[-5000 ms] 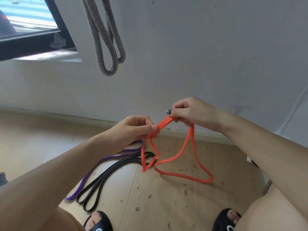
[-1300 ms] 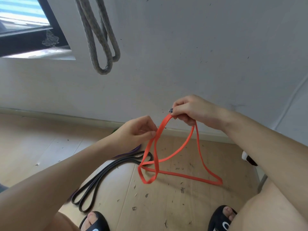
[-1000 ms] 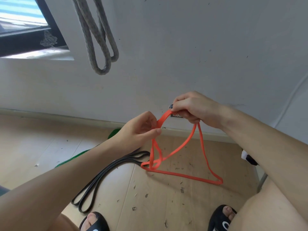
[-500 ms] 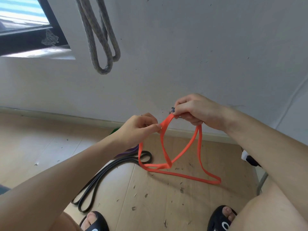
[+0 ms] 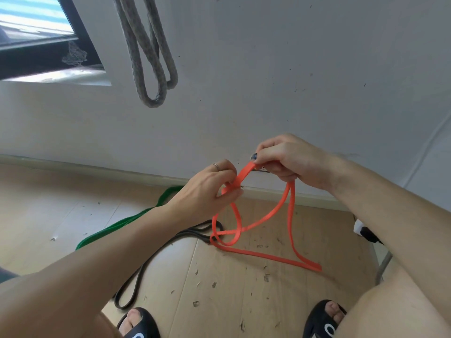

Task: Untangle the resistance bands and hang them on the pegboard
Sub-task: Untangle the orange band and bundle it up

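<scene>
**Orange band pinched between both hands above the floor**

You held the orange band up in front of the wall with both hands; your left hand was clenched on it, the flat strap passing over the curled fingers and out toward the right, with a short fold poking out just under the knuckles; your right hand pinched the same strap between thumb and forefinger at its highest point, the other fingers curled beneath. Between the two grips the strap ran as a short taut bridge; below your left hand it dropped into a crossed loop, and below your right hand two strands fell side by side, one sweeping down to the crossing, the other reaching the floor near your right knee. The lowest run of the band lay flat on the boards. A black band lay on the floor beneath your left forearm, its far end touching or slipping under the orange crossing; which, you could not tell. A green band lay further left, running toward the skirting. A grey rope hung in loops against the wall, well above your hands.
</scene>
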`<act>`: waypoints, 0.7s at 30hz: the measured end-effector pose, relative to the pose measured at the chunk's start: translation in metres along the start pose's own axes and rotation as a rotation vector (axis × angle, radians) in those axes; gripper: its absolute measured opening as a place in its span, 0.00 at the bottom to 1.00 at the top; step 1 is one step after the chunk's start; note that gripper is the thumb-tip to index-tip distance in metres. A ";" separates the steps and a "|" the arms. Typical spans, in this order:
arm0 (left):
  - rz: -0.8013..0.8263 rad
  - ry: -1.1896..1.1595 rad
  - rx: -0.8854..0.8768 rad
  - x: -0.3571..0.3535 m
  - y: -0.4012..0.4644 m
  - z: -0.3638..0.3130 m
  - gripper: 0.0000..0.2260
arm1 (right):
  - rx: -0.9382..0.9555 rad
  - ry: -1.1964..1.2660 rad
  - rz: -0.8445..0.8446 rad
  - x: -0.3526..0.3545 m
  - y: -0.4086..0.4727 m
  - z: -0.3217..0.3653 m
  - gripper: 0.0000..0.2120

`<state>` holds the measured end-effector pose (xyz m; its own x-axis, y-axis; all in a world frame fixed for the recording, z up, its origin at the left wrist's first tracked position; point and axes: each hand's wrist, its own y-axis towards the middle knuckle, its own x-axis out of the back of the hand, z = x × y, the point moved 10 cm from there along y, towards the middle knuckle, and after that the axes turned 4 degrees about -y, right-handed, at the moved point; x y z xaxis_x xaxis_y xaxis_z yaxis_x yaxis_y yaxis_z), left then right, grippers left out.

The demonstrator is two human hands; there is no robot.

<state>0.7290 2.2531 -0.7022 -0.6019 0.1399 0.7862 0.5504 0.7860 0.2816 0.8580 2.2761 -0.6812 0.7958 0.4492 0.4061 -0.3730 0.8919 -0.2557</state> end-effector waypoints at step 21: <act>0.054 -0.880 0.506 -0.005 -0.021 0.026 0.11 | -0.029 -0.080 -0.170 0.032 -0.002 -0.010 0.09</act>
<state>0.7058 2.2515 -0.7260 -0.9078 0.4164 0.0500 0.4032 0.8994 -0.1685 0.8891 2.2882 -0.6766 0.8052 0.2958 0.5140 -0.2213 0.9540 -0.2024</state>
